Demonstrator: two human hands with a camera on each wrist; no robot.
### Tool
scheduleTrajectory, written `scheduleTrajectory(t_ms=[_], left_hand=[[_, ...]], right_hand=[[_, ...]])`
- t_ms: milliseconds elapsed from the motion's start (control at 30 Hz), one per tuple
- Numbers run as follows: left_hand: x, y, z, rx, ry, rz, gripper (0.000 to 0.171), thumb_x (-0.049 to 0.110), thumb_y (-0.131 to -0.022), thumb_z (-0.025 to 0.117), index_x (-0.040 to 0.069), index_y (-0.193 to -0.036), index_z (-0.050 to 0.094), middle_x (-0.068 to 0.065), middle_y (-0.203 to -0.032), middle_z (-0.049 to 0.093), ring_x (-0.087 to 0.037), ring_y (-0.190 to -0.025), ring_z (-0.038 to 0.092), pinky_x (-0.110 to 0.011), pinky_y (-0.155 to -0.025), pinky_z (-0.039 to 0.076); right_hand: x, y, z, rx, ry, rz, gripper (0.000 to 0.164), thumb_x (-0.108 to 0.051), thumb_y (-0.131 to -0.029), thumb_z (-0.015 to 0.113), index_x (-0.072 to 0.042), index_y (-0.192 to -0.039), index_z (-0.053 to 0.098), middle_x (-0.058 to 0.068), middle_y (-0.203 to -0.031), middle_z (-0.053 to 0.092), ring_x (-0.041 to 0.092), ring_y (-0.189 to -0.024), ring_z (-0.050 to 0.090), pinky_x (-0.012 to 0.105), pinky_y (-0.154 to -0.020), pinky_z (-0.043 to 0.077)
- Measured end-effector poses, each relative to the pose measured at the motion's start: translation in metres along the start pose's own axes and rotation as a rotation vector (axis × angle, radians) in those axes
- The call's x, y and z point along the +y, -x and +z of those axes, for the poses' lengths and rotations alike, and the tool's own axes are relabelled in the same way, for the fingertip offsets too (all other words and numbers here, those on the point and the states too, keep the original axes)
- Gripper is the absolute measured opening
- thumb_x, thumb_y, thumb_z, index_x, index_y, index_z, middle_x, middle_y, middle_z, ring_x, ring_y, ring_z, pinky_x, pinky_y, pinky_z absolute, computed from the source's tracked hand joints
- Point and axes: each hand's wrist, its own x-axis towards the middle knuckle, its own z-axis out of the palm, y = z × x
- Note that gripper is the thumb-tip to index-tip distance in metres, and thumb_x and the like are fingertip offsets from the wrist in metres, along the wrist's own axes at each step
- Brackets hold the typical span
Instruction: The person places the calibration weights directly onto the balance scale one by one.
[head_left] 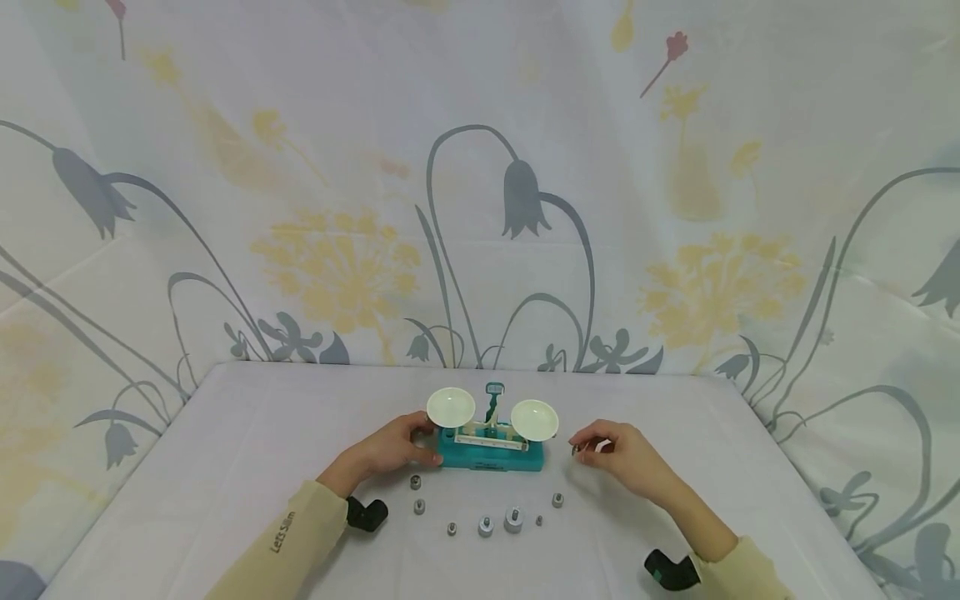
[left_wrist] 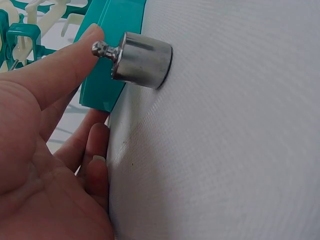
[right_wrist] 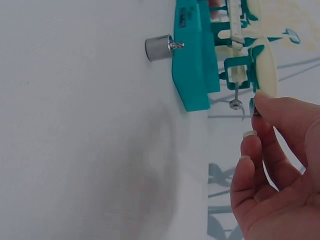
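A teal balance scale [head_left: 491, 457] stands on the table with two cream pans, the left pan [head_left: 451, 407] a little higher than the right pan [head_left: 535, 420]. My left hand [head_left: 397, 444] holds the left end of its base, thumb [left_wrist: 75, 62] along the front and the other fingers behind. Just off the scale's right end, my right hand [head_left: 618, 454] pinches a small metal weight [right_wrist: 252, 106] between thumb and fingertips, above the table. Much of that weight is hidden by the fingers. Beside it in the right wrist view is the beam's end nut [right_wrist: 235, 104].
Several metal weights of different sizes stand in a loose arc before the scale, among them a large weight [head_left: 513, 521], a smaller weight [head_left: 557, 500] and a left-hand weight [head_left: 416, 482]. A flower-patterned cloth [head_left: 480, 275] hangs behind the white-covered table [head_left: 262, 433].
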Motion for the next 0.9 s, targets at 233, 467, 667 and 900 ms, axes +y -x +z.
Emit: scheduleTrajectory(t_ms=[233,467,667,900], left_hand=[[-0.002,-0.001,0.000,0.003,-0.014,0.003,0.054,0.018,-0.080,0.084,0.009,-0.128,0.062,-0.012,-0.130,0.056,-0.036,-0.127,0.046,-0.058,-0.109,0.031],[-0.001,-0.001,0.000,0.009,-0.025,-0.004,0.054,0.019,-0.079,0.084,0.009,-0.128,0.062,-0.011,-0.128,0.057,-0.036,-0.128,0.046,-0.057,-0.110,0.031],[0.001,0.000,0.000,0.013,-0.033,-0.009,0.053,0.018,-0.080,0.083,0.008,-0.127,0.062,-0.010,-0.127,0.057,-0.035,-0.127,0.046,-0.058,-0.110,0.029],[0.001,0.000,-0.001,0.008,-0.032,-0.008,0.052,0.017,-0.080,0.084,0.008,-0.126,0.062,-0.010,-0.127,0.057,-0.035,-0.127,0.046,-0.058,-0.110,0.029]], right_hand=[[-0.007,-0.003,-0.007,0.029,-0.013,-0.013,0.018,-0.011,-0.090,0.074,-0.001,-0.104,0.071,-0.001,-0.094,0.068,0.014,-0.084,0.059,0.026,-0.073,0.051],[-0.013,-0.008,-0.013,0.043,-0.004,-0.007,0.014,-0.012,-0.090,0.074,-0.008,-0.103,0.073,-0.003,-0.094,0.069,0.016,-0.085,0.059,0.027,-0.075,0.052],[-0.020,-0.014,-0.017,0.058,0.010,-0.016,0.014,-0.013,-0.090,0.074,-0.011,-0.104,0.073,-0.003,-0.096,0.069,0.017,-0.086,0.059,0.026,-0.077,0.052],[-0.024,-0.023,-0.016,0.064,0.002,-0.032,0.015,-0.012,-0.089,0.075,-0.011,-0.104,0.073,-0.003,-0.097,0.068,0.018,-0.087,0.061,0.027,-0.078,0.052]])
